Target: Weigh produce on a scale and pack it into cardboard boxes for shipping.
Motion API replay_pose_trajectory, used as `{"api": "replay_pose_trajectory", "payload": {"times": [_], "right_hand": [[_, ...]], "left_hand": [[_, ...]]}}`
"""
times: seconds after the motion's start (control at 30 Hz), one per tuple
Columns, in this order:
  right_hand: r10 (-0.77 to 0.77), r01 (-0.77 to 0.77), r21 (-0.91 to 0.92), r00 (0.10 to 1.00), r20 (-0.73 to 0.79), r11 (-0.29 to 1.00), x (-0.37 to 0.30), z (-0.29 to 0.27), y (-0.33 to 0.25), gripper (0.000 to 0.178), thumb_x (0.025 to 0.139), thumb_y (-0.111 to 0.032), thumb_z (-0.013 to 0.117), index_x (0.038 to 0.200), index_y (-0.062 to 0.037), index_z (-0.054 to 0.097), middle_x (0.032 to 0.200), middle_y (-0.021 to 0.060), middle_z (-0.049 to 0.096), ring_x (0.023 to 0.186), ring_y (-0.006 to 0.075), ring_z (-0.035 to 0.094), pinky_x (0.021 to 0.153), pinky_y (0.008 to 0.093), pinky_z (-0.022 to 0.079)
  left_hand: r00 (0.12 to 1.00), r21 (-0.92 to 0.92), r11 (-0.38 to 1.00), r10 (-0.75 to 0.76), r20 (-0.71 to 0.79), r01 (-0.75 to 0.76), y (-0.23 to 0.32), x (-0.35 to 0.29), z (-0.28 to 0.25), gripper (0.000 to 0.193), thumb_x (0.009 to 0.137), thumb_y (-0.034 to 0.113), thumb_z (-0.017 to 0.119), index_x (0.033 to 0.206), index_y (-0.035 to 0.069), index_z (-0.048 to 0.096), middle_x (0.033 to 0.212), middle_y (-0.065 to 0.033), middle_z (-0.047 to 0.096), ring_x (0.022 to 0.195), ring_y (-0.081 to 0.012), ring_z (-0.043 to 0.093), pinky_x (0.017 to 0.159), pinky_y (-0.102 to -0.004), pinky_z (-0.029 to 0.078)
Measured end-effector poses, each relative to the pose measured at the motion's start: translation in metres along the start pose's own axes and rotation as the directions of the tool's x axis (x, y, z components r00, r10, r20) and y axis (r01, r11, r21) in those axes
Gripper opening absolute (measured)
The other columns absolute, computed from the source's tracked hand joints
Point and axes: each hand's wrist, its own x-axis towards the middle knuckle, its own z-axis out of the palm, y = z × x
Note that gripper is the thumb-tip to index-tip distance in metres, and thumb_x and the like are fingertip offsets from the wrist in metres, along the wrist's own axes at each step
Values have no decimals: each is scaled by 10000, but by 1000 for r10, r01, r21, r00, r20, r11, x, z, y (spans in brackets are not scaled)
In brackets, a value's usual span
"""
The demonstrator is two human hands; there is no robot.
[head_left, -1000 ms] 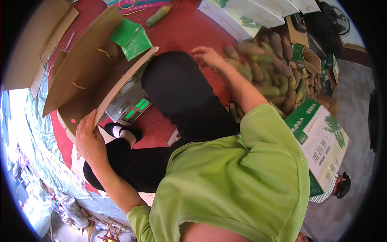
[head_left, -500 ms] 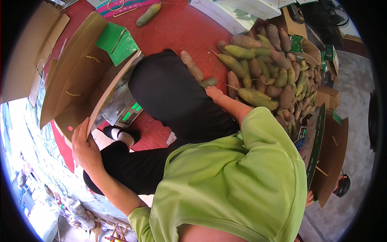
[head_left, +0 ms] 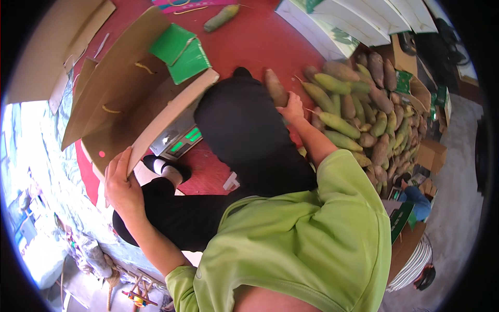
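Note:
At the left, my left hand grips the near edge of an open cardboard box, its fingers over the rim. A green carton flap and yellow rope handles show on the box. Beyond my raised right knee, my right hand closes around the near end of a reddish-brown radish; part of that end is hidden by the fingers. To the right of this hand lies a big heap of green and reddish radishes. A scale with lit green displays stands between the box and my leg.
One green radish lies on the red floor covering at the far side. White boxes stand behind the heap. Another brown carton is at the far left. On the right are a small carton and a person's blue sleeve.
My right hand has moved forward onto the reddish-brown radish; the green radish beside it is out of sight. My left hand stays on the box edge. The view has shifted.

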Motion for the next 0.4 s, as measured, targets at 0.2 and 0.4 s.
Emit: {"api": "replay_pose_trajectory", "payload": {"times": [0.2,0.4], "right_hand": [[170,-167,-51,983,67,985,20,0,-15,1026,580,-337,878,1417,-162,313,1391,96,418,1286,342,407,1019,458,420],[209,-200,-66,964,162,977,44,-1,-11,978,627,-314,856,1422,-175,303,1419,106,398,1308,348,388,1033,466,408]], "left_hand": [[998,37,998,-54,15,53,6,0,-5,429,724,-91,585,1089,110,689,1030,-77,671,960,-277,632,854,-371,492],[997,36,997,-69,43,67,4,-2,-11,390,750,-72,581,1079,108,688,1010,-91,671,937,-279,641,836,-356,496]]}}
